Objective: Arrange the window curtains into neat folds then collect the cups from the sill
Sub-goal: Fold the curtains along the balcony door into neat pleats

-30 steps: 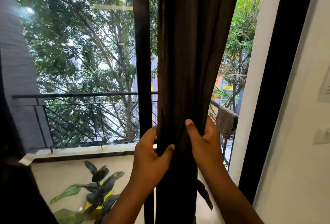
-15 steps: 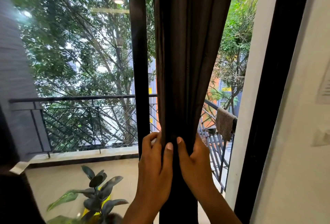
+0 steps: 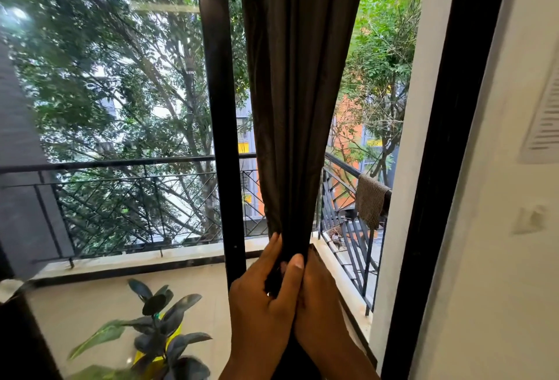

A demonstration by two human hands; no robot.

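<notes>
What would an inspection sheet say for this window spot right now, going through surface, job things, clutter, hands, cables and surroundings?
Surface: pale balcony floor beyond the glass; no sill with cups in view.
Job's things: dark curtain hangs gathered into a narrow bunch at the bottom; cups nothing seen.
Clutter: brown cloth draped over the balcony railing.
Hands: left hand and right hand pressed together, both gripping the curtain bunch.
Cables: nothing seen.
Surroundings: black window frame, potted plant in a yellow pot, trees and buildings outside, white wall on the right.
</notes>
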